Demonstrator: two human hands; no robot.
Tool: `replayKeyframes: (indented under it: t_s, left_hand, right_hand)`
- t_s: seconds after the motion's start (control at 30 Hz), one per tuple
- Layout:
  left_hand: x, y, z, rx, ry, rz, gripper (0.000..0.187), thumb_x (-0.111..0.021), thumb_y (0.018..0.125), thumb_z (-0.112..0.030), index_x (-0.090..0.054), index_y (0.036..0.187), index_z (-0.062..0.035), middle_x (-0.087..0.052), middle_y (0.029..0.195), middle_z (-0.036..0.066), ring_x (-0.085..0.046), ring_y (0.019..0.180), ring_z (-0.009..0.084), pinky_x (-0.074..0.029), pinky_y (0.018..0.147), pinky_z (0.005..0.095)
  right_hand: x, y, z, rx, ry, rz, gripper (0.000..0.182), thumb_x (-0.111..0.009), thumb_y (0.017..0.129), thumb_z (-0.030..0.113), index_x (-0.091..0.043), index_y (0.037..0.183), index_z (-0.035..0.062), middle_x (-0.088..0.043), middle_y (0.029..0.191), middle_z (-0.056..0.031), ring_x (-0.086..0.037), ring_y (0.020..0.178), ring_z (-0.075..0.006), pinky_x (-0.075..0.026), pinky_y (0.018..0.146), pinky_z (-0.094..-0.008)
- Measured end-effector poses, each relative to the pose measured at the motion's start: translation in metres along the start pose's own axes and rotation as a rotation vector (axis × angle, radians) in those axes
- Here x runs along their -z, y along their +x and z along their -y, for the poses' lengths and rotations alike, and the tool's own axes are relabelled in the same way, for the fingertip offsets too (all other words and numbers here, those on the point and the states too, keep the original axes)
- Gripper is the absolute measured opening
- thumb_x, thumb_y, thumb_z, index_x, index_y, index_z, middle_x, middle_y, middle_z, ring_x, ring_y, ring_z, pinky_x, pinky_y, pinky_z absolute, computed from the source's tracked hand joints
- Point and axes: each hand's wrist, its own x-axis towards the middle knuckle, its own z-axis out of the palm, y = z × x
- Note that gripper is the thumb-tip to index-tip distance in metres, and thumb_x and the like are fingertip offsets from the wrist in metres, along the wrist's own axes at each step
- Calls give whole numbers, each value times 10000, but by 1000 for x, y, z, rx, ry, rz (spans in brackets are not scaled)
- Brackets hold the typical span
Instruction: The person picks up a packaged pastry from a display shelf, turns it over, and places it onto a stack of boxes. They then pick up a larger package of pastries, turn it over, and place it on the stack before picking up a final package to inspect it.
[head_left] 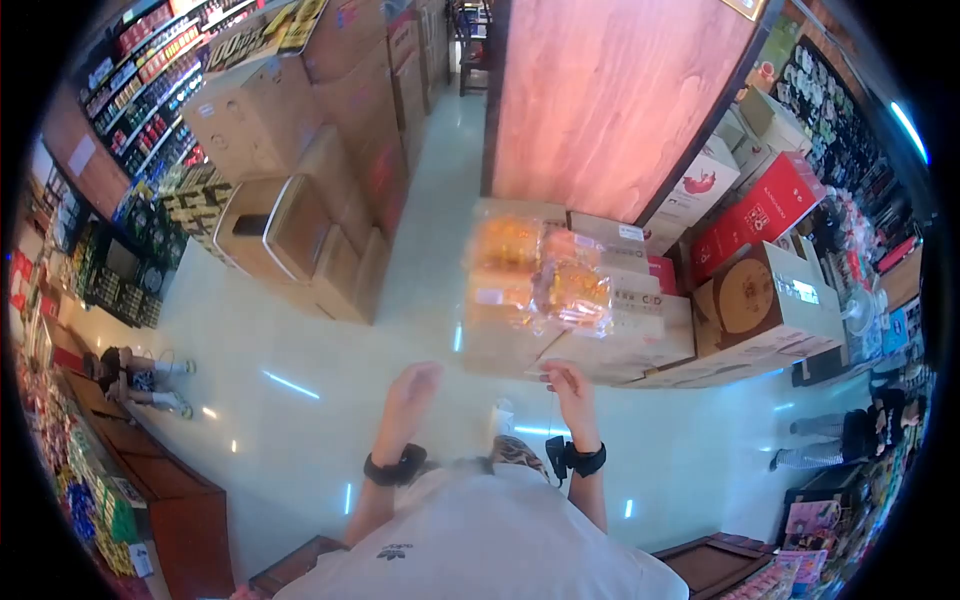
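Note:
My left hand (413,392) is raised over the floor in front of me, fingers stretched out and slightly blurred, touching nothing. To its right, my right hand (568,388) is near the front edge of the stacked cartons (640,345); its fingers are loosely curled and apart, and nothing shows in them. Clear plastic packs with orange contents (575,295) lie on the cartons beyond my right hand. Another orange pack (505,243) lies behind them. A black band sits on each wrist.
Tall brown cartons (345,180) stand at the left of the aisle. A wooden panel (590,100) rises behind the packs. A red box (757,215) and an open carton (770,295) are at the right. People stand at far left (140,380) and far right (850,435).

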Motion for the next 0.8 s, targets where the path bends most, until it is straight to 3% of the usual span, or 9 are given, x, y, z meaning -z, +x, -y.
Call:
replayKeyframes:
  t_s: [0.2,0.37,0.8]
  left_hand:
    - [-49,58,-25,-47,69,27,240,-532,957,-59,-586,1179,14,-653,1109,77,-609,1013,163,-466,902,297]
    - [-66,83,-39,23,184,-109,268,-507,956,-62,-574,1206,7,-644,1147,82,-608,1031,178,-457,891,289]
    - [-82,117,-52,59,237,-129,302,-513,952,-64,-561,1243,1,-642,1149,82,-601,1069,191,-458,885,285]
  right_hand:
    - [63,60,24,108,62,-44,227,-519,982,102,-579,1183,17,-643,1091,-50,-610,974,-133,-453,834,-262]
    - [98,92,29,131,72,-48,212,-514,974,72,-577,1166,8,-639,1074,-47,-594,997,-131,-446,866,-259]
    - [101,129,42,64,112,-11,223,-538,973,97,-583,1169,0,-643,1028,-59,-599,959,-119,-465,875,-263]
